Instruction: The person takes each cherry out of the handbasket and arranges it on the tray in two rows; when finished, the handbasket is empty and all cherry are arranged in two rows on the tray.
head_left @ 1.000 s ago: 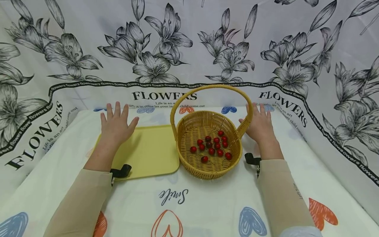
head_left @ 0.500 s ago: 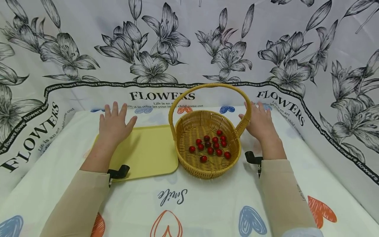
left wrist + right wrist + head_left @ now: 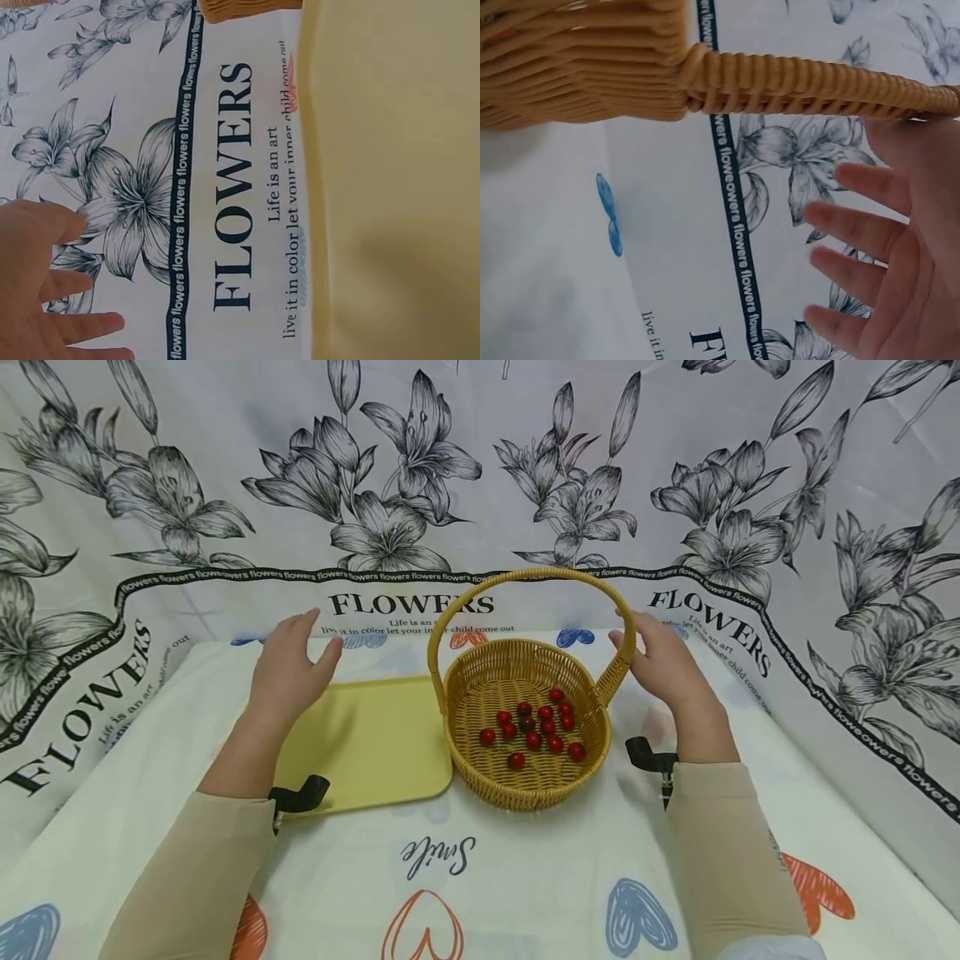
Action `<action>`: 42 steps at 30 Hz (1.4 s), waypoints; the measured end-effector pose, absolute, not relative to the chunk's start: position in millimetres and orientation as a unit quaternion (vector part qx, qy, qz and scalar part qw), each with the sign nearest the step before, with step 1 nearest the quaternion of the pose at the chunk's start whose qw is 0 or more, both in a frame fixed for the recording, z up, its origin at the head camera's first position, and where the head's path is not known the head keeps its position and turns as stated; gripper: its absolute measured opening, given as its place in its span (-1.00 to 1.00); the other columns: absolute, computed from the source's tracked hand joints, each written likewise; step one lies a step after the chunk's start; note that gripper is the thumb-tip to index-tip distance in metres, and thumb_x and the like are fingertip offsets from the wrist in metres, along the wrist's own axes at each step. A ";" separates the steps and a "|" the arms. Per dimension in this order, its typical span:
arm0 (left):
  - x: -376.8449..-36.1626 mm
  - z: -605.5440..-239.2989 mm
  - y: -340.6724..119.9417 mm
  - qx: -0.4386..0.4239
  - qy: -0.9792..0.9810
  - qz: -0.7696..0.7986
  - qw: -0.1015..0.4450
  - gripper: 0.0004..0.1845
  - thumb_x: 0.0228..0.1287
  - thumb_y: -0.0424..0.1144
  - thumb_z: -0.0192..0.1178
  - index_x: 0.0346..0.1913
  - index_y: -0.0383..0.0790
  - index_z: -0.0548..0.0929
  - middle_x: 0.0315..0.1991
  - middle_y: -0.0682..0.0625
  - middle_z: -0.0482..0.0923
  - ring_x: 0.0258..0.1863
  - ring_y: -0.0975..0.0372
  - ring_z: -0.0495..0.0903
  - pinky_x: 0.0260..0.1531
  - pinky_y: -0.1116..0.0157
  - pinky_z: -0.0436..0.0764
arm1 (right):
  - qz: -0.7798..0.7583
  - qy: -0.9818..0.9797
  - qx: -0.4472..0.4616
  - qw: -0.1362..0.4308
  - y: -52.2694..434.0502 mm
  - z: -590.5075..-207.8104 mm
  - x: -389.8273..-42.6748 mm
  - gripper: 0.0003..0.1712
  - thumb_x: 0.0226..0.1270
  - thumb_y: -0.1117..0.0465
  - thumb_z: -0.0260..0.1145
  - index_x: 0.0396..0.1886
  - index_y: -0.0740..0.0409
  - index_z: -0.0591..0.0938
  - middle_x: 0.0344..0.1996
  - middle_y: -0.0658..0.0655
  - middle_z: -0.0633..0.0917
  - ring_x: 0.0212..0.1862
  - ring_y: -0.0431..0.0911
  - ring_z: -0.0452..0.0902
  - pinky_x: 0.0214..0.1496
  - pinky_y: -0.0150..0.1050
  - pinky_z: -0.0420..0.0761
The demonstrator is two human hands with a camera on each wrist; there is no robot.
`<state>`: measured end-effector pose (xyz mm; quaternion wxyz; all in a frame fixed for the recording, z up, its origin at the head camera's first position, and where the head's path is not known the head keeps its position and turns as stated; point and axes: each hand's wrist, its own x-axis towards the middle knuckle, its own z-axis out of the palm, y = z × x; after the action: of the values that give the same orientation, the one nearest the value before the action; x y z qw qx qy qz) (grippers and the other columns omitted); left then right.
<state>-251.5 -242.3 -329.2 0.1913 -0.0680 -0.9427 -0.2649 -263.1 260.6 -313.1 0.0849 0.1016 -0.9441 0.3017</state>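
Note:
My left hand hovers over the left part of a yellow tray. It holds nothing. Its fingers are spread loosely and the thumb stands apart, as the left wrist view also shows. Right of the tray is a round wicker basket with a tall arched handle. Several small round red fruits, like cherries, lie inside it. My right hand is beside the right side of the handle with its fingers extended. Its thumb is partly behind the handle, and I cannot tell whether they touch.
A white cloth with printed hearts covers the table. Behind it hangs a curtain with black flower drawings. Black wrist mounts are on both arms. The tray's right edge lies close against the basket.
Both hands have turned from backs up toward thumbs up, palms facing inward. The right wrist has shifted slightly right. Basket, fruits and tray stay in place.

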 end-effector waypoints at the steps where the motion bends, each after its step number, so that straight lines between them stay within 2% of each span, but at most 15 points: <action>1: -250.8 -328.7 -241.5 -0.066 -0.940 -0.273 0.193 -0.29 0.59 0.01 -0.01 0.56 -0.42 0.20 0.45 -0.45 0.23 0.45 -0.30 0.18 0.36 -0.26 0.19 | 0.319 -0.939 0.097 0.079 260.7 -312.6 -262.7 -0.29 0.61 -0.26 0.01 0.57 -0.03 0.35 0.50 0.23 0.36 0.57 0.23 0.06 0.43 0.38 0.13; 4: -248.9 -327.4 -239.5 -0.057 -0.934 -0.293 0.194 -0.31 0.59 0.01 -0.01 0.55 -0.38 0.23 0.40 -0.43 0.31 0.40 -0.29 0.26 0.31 -0.26 0.26 | 0.378 -0.920 0.087 0.058 261.6 -311.4 -261.3 -0.31 0.63 -0.30 -0.11 0.45 0.00 0.50 0.34 0.24 0.54 0.49 0.21 0.23 0.41 0.36 0.20; 8: -246.6 -325.3 -236.4 -0.055 -0.923 -0.329 0.192 -0.37 0.59 -0.01 -0.01 0.52 -0.34 0.31 0.31 -0.39 0.44 0.33 -0.27 0.37 0.23 -0.24 0.35 | 0.463 -0.880 0.099 0.032 264.7 -311.4 -262.8 -0.09 0.56 -0.43 -0.34 0.34 0.08 0.60 0.14 0.27 0.65 0.31 0.19 0.45 0.40 0.28 0.27; 11: -244.7 -324.1 -232.8 -0.062 -0.909 -0.371 0.182 -0.41 0.60 -0.02 -0.01 0.49 -0.32 0.36 0.27 -0.35 0.50 0.31 -0.23 0.42 0.20 -0.18 0.43 | 0.507 -0.852 0.132 0.001 266.6 -313.5 -264.4 0.06 0.47 -0.51 -0.45 0.29 0.14 0.63 0.03 0.24 0.65 0.14 0.13 0.56 0.33 0.15 0.41; 13: -243.0 -323.6 -229.5 -0.064 -0.898 -0.401 0.171 -0.42 0.59 0.00 0.00 0.48 -0.28 0.39 0.26 -0.29 0.52 0.29 -0.17 0.45 0.19 -0.12 0.46 | 0.522 -0.839 0.152 -0.026 268.6 -316.8 -265.6 -0.03 0.49 -0.48 -0.33 0.26 0.13 0.66 -0.04 0.18 0.67 0.04 0.05 0.61 0.24 -0.01 0.52; 14: -242.2 -323.5 -227.6 -0.065 -0.893 -0.414 0.166 -0.43 0.59 0.01 0.00 0.47 -0.26 0.40 0.26 -0.27 0.53 0.28 -0.14 0.46 0.19 -0.10 0.47 | 0.531 -0.830 0.165 -0.043 270.0 -319.0 -266.2 -0.15 0.55 -0.41 -0.21 0.24 0.13 0.66 -0.07 0.17 0.67 0.01 0.04 0.62 0.20 -0.06 0.54; 16: -239.9 -322.8 -223.2 -0.065 -0.884 -0.436 0.155 -0.44 0.59 0.05 0.01 0.46 -0.21 0.43 0.25 -0.21 0.53 0.27 -0.08 0.47 0.19 -0.06 0.47 | 0.538 -0.820 0.180 -0.080 272.8 -324.0 -267.0 -0.45 0.61 -0.19 0.07 0.20 0.10 0.66 -0.13 0.16 0.72 -0.03 0.02 0.66 0.13 -0.12 0.56; 18: -237.4 -321.5 -218.2 -0.067 -0.878 -0.450 0.150 -0.45 0.59 0.07 0.02 0.43 -0.18 0.46 0.25 -0.18 0.53 0.25 -0.05 0.48 0.19 -0.04 0.46 | 0.541 -0.813 0.185 -0.111 275.6 -330.2 -268.9 -0.66 0.53 0.07 0.31 0.18 0.07 0.65 -0.14 0.14 0.76 -0.03 0.01 0.66 0.12 -0.12 0.58; 21: -233.7 -318.3 -210.0 -0.076 -0.871 -0.461 0.150 -0.47 0.59 0.06 0.02 0.41 -0.17 0.49 0.22 -0.16 0.55 0.17 0.00 0.53 0.09 0.05 0.52 | 0.535 -0.808 0.189 -0.157 277.9 -338.8 -272.4 -0.54 0.35 0.29 0.44 0.23 0.15 0.59 -0.13 0.18 0.78 0.07 0.05 0.62 0.21 0.00 0.50; 24: -232.0 -316.2 -202.8 -0.088 -0.863 -0.472 0.157 -0.52 0.59 0.03 0.05 0.37 -0.16 0.53 0.12 -0.14 0.60 0.01 0.10 0.61 -0.09 0.23 0.58 | 0.526 -0.809 0.188 -0.183 278.2 -344.9 -275.2 -0.44 0.27 0.33 0.49 0.24 0.27 0.53 -0.05 0.20 0.76 0.14 0.06 0.56 0.28 0.07 0.38; 27: -231.6 -316.9 -196.2 -0.105 -0.848 -0.493 0.162 -0.58 0.58 -0.03 0.08 0.31 -0.16 0.57 0.00 -0.10 0.64 -0.17 0.19 0.63 -0.24 0.35 0.59 | 0.521 -0.808 0.189 -0.200 276.7 -348.7 -276.5 -0.47 0.23 0.35 0.51 0.15 0.35 0.53 -0.04 0.21 0.72 0.15 0.07 0.53 0.29 0.07 0.36; 34: -226.8 -314.5 -181.1 -0.188 -0.806 -0.541 0.149 -0.65 0.56 -0.20 0.10 0.28 -0.21 0.57 -0.23 -0.03 0.64 -0.37 0.13 0.57 -0.30 0.29 0.61 | 0.494 -0.819 0.191 -0.220 274.4 -351.0 -275.3 -0.58 0.25 0.32 0.51 0.01 0.35 0.54 -0.19 0.16 0.67 0.03 0.08 0.48 0.16 -0.01 0.46; 39: -208.9 -301.8 -171.9 -0.268 -0.782 -0.548 0.126 -0.67 0.51 -0.39 0.13 0.27 -0.25 0.57 -0.28 -0.07 0.61 -0.43 0.12 0.52 -0.36 0.31 0.55 | 0.500 -0.815 0.181 -0.230 272.7 -351.2 -277.9 -0.56 0.25 0.30 0.52 0.03 0.32 0.54 -0.16 0.18 0.68 0.00 0.09 0.54 0.09 -0.03 0.56; 42: -200.3 -296.7 -155.7 -0.342 -0.790 -0.497 0.112 -0.62 0.44 -0.45 0.19 0.27 -0.24 0.58 -0.29 -0.02 0.61 -0.38 0.18 0.54 -0.32 0.33 0.58 | 0.506 -0.811 0.174 -0.236 273.9 -350.4 -276.8 -0.55 0.25 0.31 0.51 0.05 0.32 0.53 -0.12 0.20 0.68 0.02 0.10 0.59 0.07 -0.02 0.61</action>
<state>-200.3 -155.7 -296.7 0.1115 -0.3419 -0.7900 -0.4966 -276.8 273.9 -350.4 -0.2362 0.1741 -0.8109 0.5063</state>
